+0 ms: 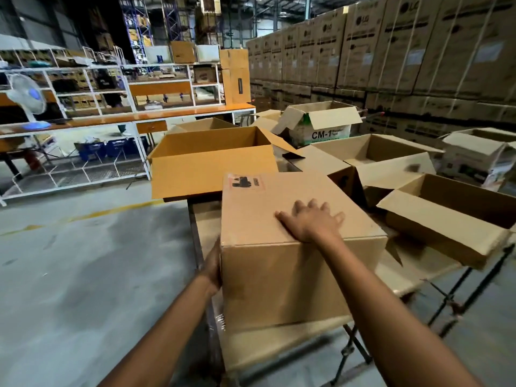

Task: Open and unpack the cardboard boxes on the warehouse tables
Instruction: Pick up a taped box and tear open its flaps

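Our right grip lies flat, fingers spread, atop the closed box; our left grip presses flat against its side. Stiff, probably loaded: we'd hold opposite walls low.

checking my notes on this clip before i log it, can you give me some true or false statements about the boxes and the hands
1. The closed box nearest the person has its top flaps shut. True.
2. The right hand lies flat on top of that box. True.
3. The left hand reaches inside an open carton. False: it presses against the left side of the closed box.
4. The CM-1 box farther back is sealed. False: its flaps stand open.
5. A fan stands on the orange workbench at the left. True.
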`<state>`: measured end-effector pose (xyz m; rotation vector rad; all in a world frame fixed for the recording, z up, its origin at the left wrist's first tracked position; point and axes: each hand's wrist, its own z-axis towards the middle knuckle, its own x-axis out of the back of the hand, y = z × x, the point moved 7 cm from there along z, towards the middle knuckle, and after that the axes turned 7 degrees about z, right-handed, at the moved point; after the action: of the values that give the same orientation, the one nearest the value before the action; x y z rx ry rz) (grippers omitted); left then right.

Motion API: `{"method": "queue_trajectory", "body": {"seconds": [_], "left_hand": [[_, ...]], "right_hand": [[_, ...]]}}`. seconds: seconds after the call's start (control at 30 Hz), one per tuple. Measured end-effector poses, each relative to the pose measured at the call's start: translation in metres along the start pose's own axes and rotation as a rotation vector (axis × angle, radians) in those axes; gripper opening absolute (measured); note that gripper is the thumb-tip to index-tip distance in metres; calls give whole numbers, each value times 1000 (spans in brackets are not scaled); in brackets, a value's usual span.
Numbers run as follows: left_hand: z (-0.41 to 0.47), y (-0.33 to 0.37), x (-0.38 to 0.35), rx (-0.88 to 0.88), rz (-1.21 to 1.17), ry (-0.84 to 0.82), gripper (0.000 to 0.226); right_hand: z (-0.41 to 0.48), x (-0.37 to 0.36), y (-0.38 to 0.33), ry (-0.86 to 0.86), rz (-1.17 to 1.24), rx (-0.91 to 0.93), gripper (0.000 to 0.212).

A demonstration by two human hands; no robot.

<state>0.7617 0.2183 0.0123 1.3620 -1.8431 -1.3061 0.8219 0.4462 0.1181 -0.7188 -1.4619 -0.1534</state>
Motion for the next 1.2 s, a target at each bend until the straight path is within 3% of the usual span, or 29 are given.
{"method": "queue_trajectory", "body": {"seconds": [0.13, 0.23, 0.43, 0.53, 0.7, 0.77, 0.93, 1.1, 1.2], "left_hand": [[5, 55, -7, -162, 20, -90, 49], [11, 93, -9, -288, 138, -41, 27], [22, 97, -17, -327, 308, 107, 61], [25, 95, -18, -301, 334, 136, 61], [35, 84, -10, -169, 307, 129, 45], [32, 87, -17, -143, 296, 90, 36], [27, 89, -29, -105, 270, 38, 26], [15, 52, -43, -30, 222, -2, 28], [11, 29, -41, -2, 175, -37, 36]], "right_hand": [[-3, -10, -13, 63, -42, 2, 83], [3, 11, -1, 63, -75, 64, 73], [-2, 35, 85, 103, 26, -177, 71], [-6, 43, 119, 158, 267, -243, 65], [-32, 29, 144, 279, 1028, -246, 44], [-39, 30, 145, 290, 1146, -262, 40], [-46, 72, 141, 386, 1047, -200, 63], [-55, 139, 105, 517, 872, 44, 51], [-51, 154, 76, 456, 800, 236, 48]]}}
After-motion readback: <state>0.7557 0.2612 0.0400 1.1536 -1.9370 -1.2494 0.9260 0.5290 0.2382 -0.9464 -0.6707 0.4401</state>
